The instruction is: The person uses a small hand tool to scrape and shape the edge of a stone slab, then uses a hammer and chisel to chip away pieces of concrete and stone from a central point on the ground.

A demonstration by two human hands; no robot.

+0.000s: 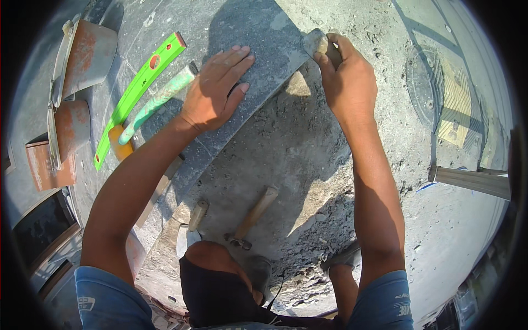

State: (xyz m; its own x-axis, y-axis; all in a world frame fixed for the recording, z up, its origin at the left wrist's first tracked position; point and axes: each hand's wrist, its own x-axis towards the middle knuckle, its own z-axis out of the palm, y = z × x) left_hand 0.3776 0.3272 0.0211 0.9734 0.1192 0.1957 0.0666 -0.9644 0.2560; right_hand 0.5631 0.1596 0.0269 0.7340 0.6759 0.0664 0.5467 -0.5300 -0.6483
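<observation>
My left hand (217,91) lies flat, fingers stretched, on a large dark grey slab (264,33). My right hand (349,77) is closed around a small round-edged grey piece with a tan side (314,43), at the slab's right corner; fingers hide part of it and its kind is unclear. Left of my left hand, a bright green spirit level (140,82) rests on the slab. Between them is a mallet (157,104) with a mottled green handle and yellow head.
A wooden-handled hammer (256,214) and a trowel (198,214) lie on rough concrete near my legs. Stained buckets (91,58) stand at the left. Ridged yellowish mortar (455,104) marks the floor at the right, near a wooden plank (473,182).
</observation>
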